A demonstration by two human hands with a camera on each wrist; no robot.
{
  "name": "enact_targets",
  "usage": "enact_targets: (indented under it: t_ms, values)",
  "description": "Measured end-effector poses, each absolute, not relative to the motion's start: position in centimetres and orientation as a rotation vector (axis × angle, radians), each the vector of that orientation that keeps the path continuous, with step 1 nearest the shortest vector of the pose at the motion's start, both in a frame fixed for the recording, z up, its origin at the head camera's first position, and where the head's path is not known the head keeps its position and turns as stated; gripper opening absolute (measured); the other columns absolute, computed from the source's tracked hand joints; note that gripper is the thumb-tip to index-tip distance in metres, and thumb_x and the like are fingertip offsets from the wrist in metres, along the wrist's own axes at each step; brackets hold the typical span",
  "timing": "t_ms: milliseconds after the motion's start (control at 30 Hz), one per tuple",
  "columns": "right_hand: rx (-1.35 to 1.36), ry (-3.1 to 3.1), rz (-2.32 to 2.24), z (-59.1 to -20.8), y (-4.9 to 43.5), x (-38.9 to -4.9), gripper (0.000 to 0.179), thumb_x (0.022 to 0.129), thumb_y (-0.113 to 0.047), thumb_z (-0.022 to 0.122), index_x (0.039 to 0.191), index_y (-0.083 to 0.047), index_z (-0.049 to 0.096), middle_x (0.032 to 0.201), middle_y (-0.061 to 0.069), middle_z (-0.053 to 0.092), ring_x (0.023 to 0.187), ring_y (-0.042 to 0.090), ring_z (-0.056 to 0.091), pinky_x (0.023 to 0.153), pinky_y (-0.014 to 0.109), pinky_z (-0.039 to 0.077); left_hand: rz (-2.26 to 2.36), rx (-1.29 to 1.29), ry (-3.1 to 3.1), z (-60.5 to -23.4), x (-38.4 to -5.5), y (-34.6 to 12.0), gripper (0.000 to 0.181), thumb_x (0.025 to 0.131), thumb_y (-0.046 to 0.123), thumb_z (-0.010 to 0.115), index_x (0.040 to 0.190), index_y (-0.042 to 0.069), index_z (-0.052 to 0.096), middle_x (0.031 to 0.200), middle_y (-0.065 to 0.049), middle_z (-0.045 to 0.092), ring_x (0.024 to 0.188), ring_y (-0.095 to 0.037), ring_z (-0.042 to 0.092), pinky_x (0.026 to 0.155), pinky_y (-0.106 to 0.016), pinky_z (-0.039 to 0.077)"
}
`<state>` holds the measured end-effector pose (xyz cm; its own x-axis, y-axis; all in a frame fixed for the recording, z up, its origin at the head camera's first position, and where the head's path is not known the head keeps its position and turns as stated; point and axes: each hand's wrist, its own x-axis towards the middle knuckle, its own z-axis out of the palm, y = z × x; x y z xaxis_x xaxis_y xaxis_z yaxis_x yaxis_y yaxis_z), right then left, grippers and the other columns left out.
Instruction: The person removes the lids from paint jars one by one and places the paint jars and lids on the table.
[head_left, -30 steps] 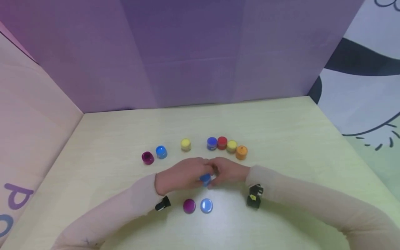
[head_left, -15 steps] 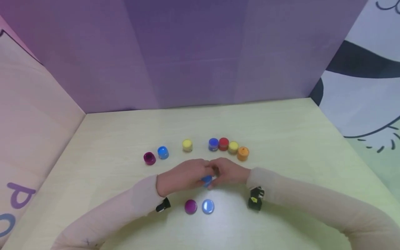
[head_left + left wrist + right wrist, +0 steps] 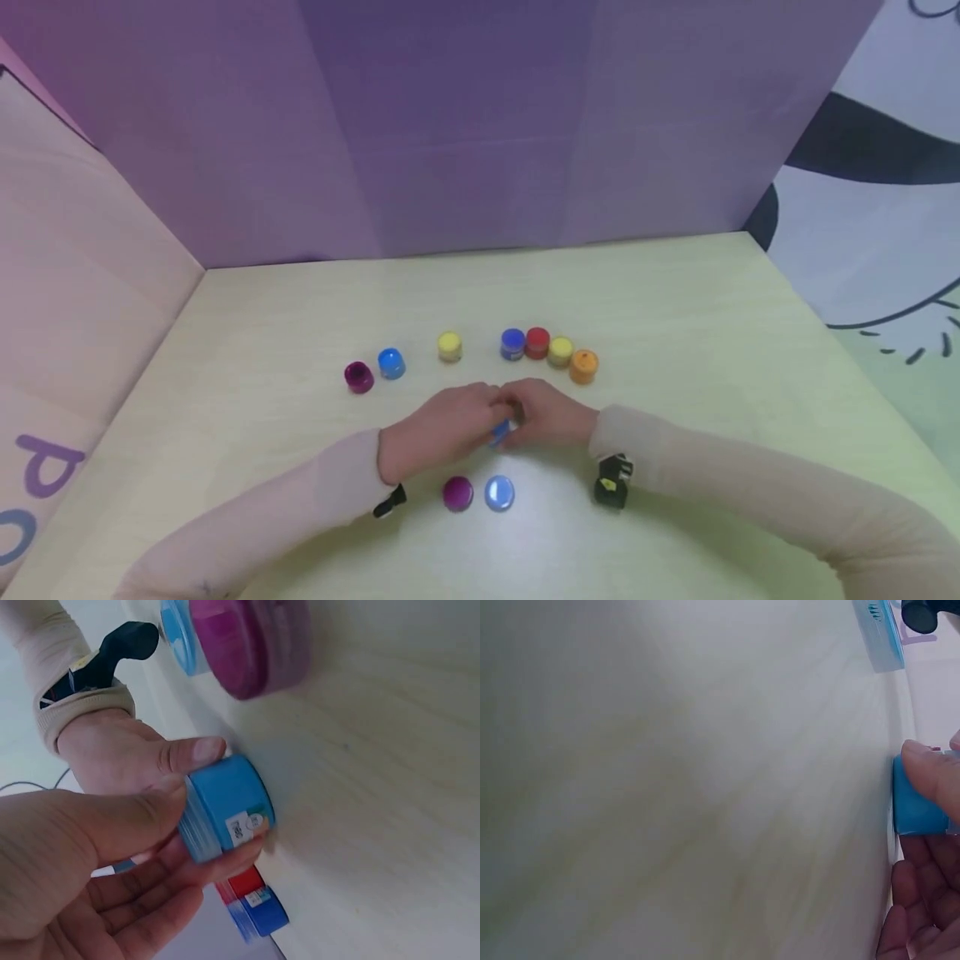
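Observation:
A small blue jar (image 3: 499, 432) with a clear end and a white label sits between both hands at the middle of the table. In the left wrist view, the left hand (image 3: 97, 877) grips the clear end of the jar (image 3: 232, 806) by thumb and fingers. From the opposite side the right hand (image 3: 551, 414) pinches the blue part, its thumb (image 3: 930, 772) along the side in the right wrist view. Fingers partly cover the jar in the head view. Nearer the person lie a round purple piece (image 3: 457, 494) and a round light blue piece (image 3: 499, 493), side by side.
Behind the hands stand an open purple jar (image 3: 358, 377), an open blue jar (image 3: 392, 363) and a yellow jar (image 3: 450, 347). To their right is a close row: blue (image 3: 513, 343), red (image 3: 537, 342), yellow (image 3: 560, 352) and orange (image 3: 583, 366). A purple panel (image 3: 465, 142) borders the back.
The left hand has turned slightly over the jar, so less of its blue shows in the head view. Both hands keep their hold, and the other jars stay put.

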<state>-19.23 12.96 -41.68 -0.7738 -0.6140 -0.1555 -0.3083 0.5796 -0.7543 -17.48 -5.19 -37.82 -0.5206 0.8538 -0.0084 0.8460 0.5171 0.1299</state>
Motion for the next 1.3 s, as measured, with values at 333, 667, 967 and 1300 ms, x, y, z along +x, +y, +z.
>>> enact_targets:
  t_ms: [333,667,967,1300]
  values:
    - [-0.726,2.449,-1.028,-41.6,12.8,-19.1,0.045,0.072,-0.018,0.080,0.113,-0.010,0.063,0.101,-0.004,0.066,0.095,0.011,0.058,0.092,0.034,0.045,0.125,1.406,2.790,-37.9,-16.6,-4.9,0.028,0.086,0.010,0.067,0.114,0.009,0.064,0.095,-0.004,0.065,0.081,-0.012,0.056,0.070,-0.017,0.048]
    - [-0.709,2.486,-0.982,-41.5,12.6,-19.0,0.045,0.070,-0.014,0.081,0.110,-0.008,0.064,0.102,0.000,0.066,0.095,0.015,0.058,0.092,0.036,0.045,-0.105,1.306,2.851,-37.9,-15.8,-4.0,0.035,0.085,0.030,0.070,0.110,0.008,0.064,0.091,-0.003,0.061,0.076,-0.012,0.050,0.067,-0.017,0.048]
    - [-0.684,2.507,-0.926,-41.4,12.5,-19.1,0.040,0.071,-0.008,0.079,0.109,-0.010,0.066,0.102,0.001,0.066,0.098,0.017,0.059,0.094,0.037,0.045,-0.166,1.259,2.879,-38.2,-15.9,-3.7,0.037,0.086,0.040,0.065,0.107,0.010,0.067,0.082,-0.001,0.058,0.071,-0.012,0.046,0.060,-0.016,0.043]
    - [-0.661,2.473,-0.936,-41.1,12.3,-19.3,0.040,0.069,-0.013,0.082,0.105,-0.009,0.066,0.091,-0.004,0.066,0.085,0.010,0.058,0.086,0.030,0.048,0.088,1.552,2.598,-37.4,-18.5,-5.1,0.026,0.087,0.029,0.067,0.108,0.014,0.066,0.088,0.002,0.064,0.078,-0.008,0.055,0.072,-0.015,0.046]
